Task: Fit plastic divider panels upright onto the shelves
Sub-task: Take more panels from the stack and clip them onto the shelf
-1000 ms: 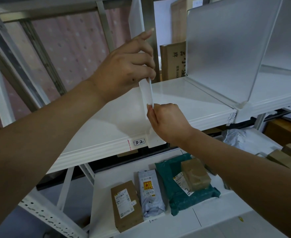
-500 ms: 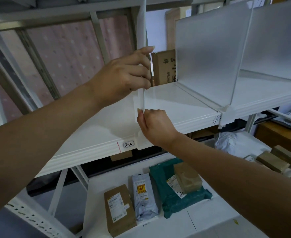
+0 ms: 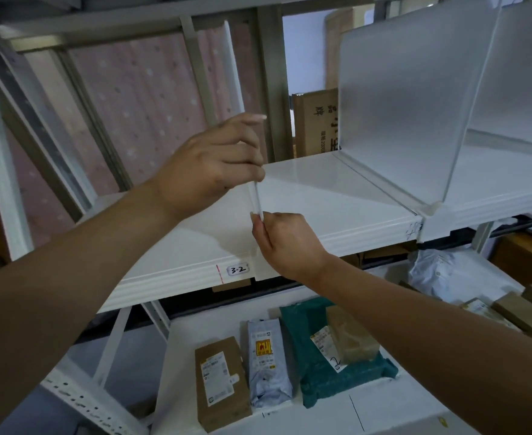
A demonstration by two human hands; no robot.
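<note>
Two bare hands on one item, listed below with their surroundings.

Item: translucent divider panel [image 3: 256, 199], upright, seen edge-on at frame centre, standing on the upper shelf [image 3: 321, 189]. A white foot piece [image 3: 261, 271] laps over the shelf's front lip below it. Whether the foot is fully seated cannot be told.

Left hand [image 3: 214, 164]: grip closed round the panel's front edge about halfway up, fingers curled, index finger stretched toward 12 o'clock along the edge.

Right hand [image 3: 286, 243]: at 5 o'clock of the left hand, grip pinching the same edge lower down, fingertips just above the shelf surface.

Label [image 3: 238, 270]: handwritten "3-2", on the front lip, just beside the foot piece at its 9 o'clock. A red dashed mark [image 3: 219, 273] sits at the label's own 9 o'clock.

Fitted divider panel [image 3: 409, 120]: frosted, upright on the same shelf, at 2 o'clock of the hands and well apart from them, its foot over the lip.

Carton [image 3: 316, 120]: brown, printed, behind the shelf at 1 o'clock of the hands, between the two panels.

Lower shelf [image 3: 399, 412]: at 6 o'clock. It carries, from 9 toward 3 o'clock, a brown box [image 3: 220, 381], a grey mailer [image 3: 268, 368] and a teal mailer [image 3: 368, 375]. A small tan box [image 3: 349, 337] lies on the teal mailer.

White bag [image 3: 440, 271]: crumpled, at 3 o'clock of the right hand, below the upper shelf.
</note>
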